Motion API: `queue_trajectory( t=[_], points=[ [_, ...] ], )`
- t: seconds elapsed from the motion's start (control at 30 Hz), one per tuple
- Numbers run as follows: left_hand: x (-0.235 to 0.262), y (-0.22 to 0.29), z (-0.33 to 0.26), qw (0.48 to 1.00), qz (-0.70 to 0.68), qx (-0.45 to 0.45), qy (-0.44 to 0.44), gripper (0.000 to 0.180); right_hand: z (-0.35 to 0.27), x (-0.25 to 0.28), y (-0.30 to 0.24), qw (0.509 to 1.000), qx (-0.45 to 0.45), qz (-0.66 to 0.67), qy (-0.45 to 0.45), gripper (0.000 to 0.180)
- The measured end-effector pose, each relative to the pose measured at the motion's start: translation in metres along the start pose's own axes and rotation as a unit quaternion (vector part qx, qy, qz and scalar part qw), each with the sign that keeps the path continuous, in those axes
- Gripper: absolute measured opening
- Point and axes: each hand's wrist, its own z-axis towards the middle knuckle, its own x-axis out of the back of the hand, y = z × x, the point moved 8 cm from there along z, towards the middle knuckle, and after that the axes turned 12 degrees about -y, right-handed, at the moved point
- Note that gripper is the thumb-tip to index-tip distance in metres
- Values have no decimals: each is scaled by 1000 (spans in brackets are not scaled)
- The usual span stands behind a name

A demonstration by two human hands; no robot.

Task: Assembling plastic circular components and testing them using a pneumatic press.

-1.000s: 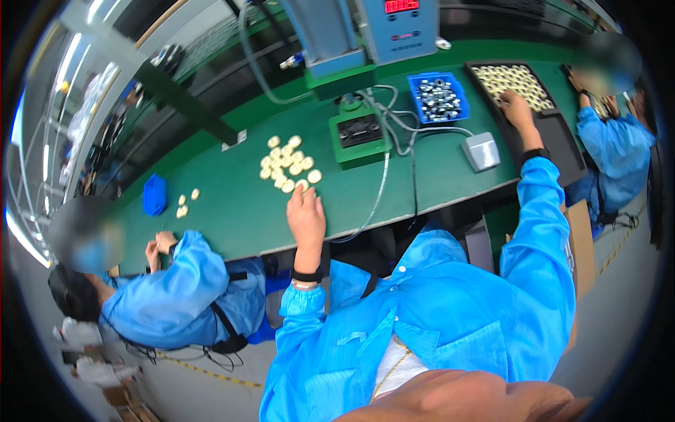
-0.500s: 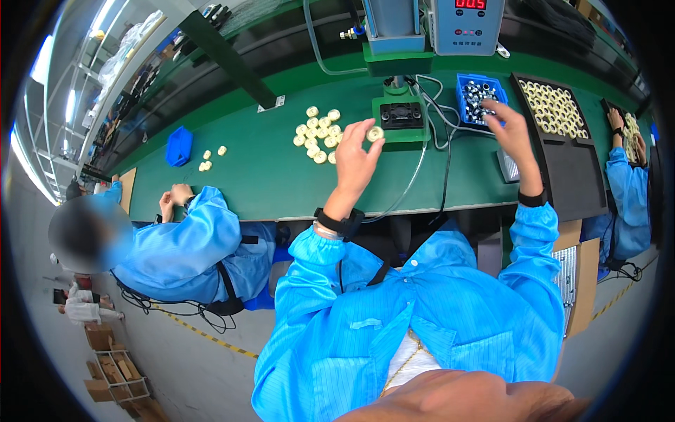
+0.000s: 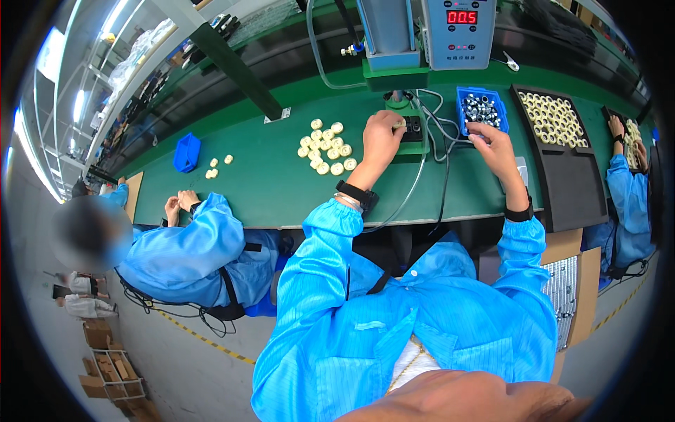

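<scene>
Seen from above, at a long green-topped workbench [image 3: 267, 183]. Left hand [image 3: 380, 136] out over the bench, fingers curled round a small cream-coloured plastic ring [image 3: 399, 124], held pinched at the fingertips and set right against the small black fixture on a green base [image 3: 415, 133] beneath the grey-blue press machine with a red digital display [image 3: 429, 32]. Right hand [image 3: 492, 141] at the near edge of the small blue plastic bin filled with shiny metal nuts [image 3: 481, 110], fingers bent down and drawn together; whether anything sits between them cannot be told from here. Black bands on both wrists, bright blue smock sleeves down to them. Just left of the left hand, a loose heap of cream-coloured rings [image 3: 325, 146] lying flat on the green surface, near but not touching the fixture. Black and grey cables [image 3: 422, 183] trailing from the fixture toward the bench's near edge, between the two forearms. To the right of the blue bin, a black foam tray holding rows of cream rings [image 3: 562, 176], mostly filled at its far end. Farther left on the bench, a second small blue bin [image 3: 186, 153] with a few stray cream rings [image 3: 219, 163] beside it, and a co-worker in a blue smock [image 3: 197, 243] seated there, hands together at the bench edge. At the far right rim, another person's blue sleeve [image 3: 626, 190] by another tray.
</scene>
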Motion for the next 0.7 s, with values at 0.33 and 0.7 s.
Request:
queue_trajectory(
  t=[0.33,0.7],
  points=[
    [-7,-4,10,997,-65,11,-46,17,3,40,2,999,-7,-35,38,24],
    [24,2,-25,993,102,31,-46,31,74,17,61,943,-33,-329,-34,30]
  ],
)
